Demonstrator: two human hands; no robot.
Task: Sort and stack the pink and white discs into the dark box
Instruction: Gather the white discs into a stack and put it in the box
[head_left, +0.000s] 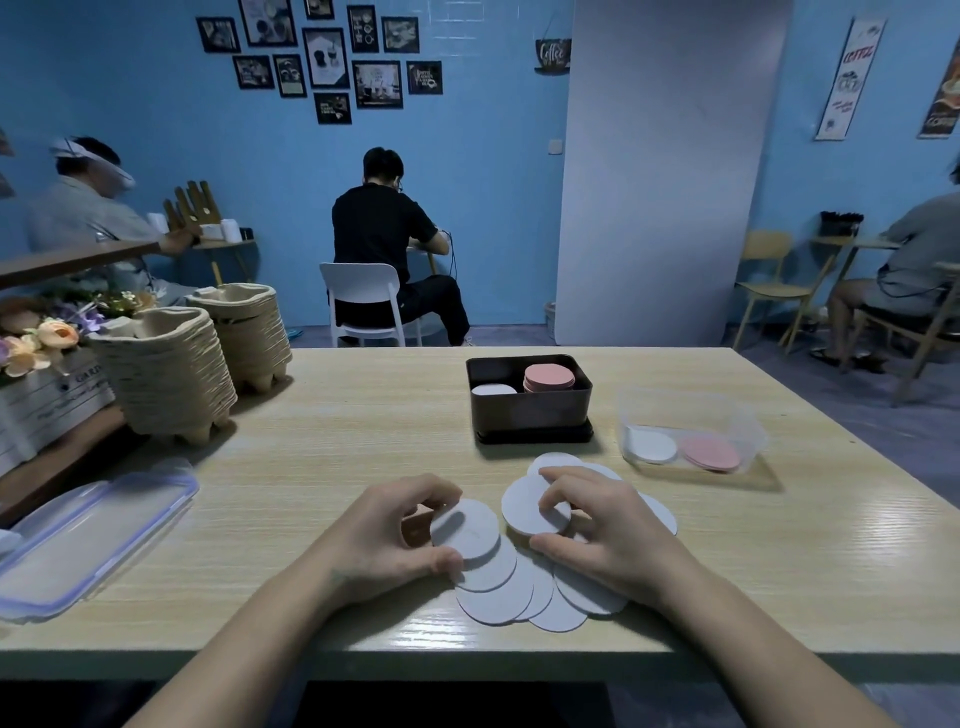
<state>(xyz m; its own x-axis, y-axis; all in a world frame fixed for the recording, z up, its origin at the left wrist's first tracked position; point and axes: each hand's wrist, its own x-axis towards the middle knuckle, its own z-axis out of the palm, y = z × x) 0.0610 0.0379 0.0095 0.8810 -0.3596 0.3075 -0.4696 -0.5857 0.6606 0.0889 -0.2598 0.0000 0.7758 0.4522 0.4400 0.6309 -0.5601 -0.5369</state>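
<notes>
Several white discs (498, 597) lie fanned out and overlapping on the wooden table near its front edge. My left hand (384, 530) pinches a white disc (465, 527) between thumb and fingers at the left of the pile. My right hand (592, 525) grips another white disc (524, 509) by its edge. Behind them stands the dark box (530, 410), holding a stack of pink discs (549, 378) on the right and a lower stack of white discs (493, 389) on the left.
A clear plastic tub (691, 410) at the right holds a white disc (650, 445) and a pink disc (710, 453). Its clear lid (93, 530) lies at the left. Stacked pulp trays (171, 374) and flowers (52, 332) stand at the back left. People sit at tables beyond.
</notes>
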